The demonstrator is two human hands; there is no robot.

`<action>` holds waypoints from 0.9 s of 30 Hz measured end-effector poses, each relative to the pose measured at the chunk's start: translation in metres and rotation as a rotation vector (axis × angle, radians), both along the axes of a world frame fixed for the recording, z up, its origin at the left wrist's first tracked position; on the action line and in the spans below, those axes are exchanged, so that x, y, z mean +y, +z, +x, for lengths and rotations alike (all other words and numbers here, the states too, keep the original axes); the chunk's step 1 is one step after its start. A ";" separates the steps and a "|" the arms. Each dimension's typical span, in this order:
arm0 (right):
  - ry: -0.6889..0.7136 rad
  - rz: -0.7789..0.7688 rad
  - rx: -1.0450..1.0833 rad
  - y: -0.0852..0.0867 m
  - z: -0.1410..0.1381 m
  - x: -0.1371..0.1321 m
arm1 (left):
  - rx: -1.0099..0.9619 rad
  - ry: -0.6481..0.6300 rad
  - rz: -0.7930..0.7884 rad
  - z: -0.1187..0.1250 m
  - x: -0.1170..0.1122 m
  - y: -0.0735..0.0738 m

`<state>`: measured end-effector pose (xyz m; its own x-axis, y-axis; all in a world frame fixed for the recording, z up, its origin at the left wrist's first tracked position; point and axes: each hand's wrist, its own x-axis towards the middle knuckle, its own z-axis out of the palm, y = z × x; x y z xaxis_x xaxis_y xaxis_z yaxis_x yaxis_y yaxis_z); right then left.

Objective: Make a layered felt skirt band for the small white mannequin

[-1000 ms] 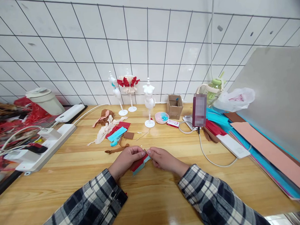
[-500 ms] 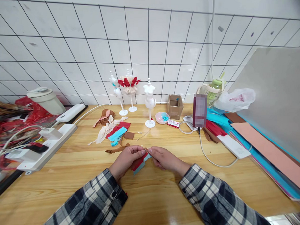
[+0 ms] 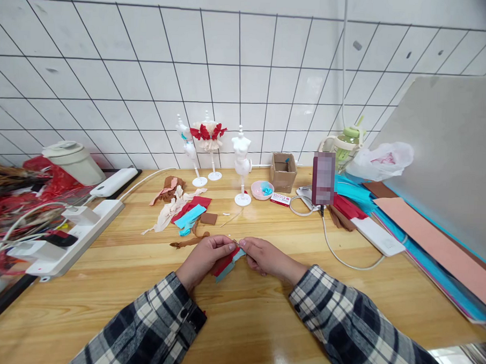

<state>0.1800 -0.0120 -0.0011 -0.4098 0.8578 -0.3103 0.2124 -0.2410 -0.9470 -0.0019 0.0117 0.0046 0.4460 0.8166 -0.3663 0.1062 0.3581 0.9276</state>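
Observation:
Thumb and fingers of my left hand [image 3: 208, 258] are closed on a piece of red and light-blue crepe paper [image 3: 228, 265], with a bit of brown at its top edge. My right hand [image 3: 266, 256] pinches the same piece at its upper right corner, close against the left fingertips. The paper hangs down between the hands, just above the table. Left of my left hand lies a twisted brown paper strip [image 3: 190, 240]. Beyond it are blue paper strips [image 3: 190, 217], a red paper piece [image 3: 193, 205], cream paper [image 3: 170, 212] and a small brown rectangle [image 3: 208, 218].
White mini dress forms stand at the back, one bare [image 3: 241, 155], another in a red and cream paper outfit [image 3: 208, 132]. A pink bowl [image 3: 262, 191], a cardboard box [image 3: 282, 178] and a phone [image 3: 323, 180] stand right of them. A power strip [image 3: 79, 239] lies left; paper sheets [image 3: 438, 228] lie right.
Both hands keep their grip on the paper with barely any movement. The whole view has shifted very slightly.

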 end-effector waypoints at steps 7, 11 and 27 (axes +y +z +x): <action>0.006 0.000 -0.005 0.001 0.000 0.000 | 0.006 -0.003 -0.003 -0.001 0.001 0.000; 0.010 -0.031 0.026 0.003 0.000 -0.001 | 0.008 -0.019 0.000 -0.001 0.001 0.000; 0.048 -0.012 0.055 -0.001 0.005 0.002 | -0.081 -0.030 -0.020 -0.005 0.004 -0.005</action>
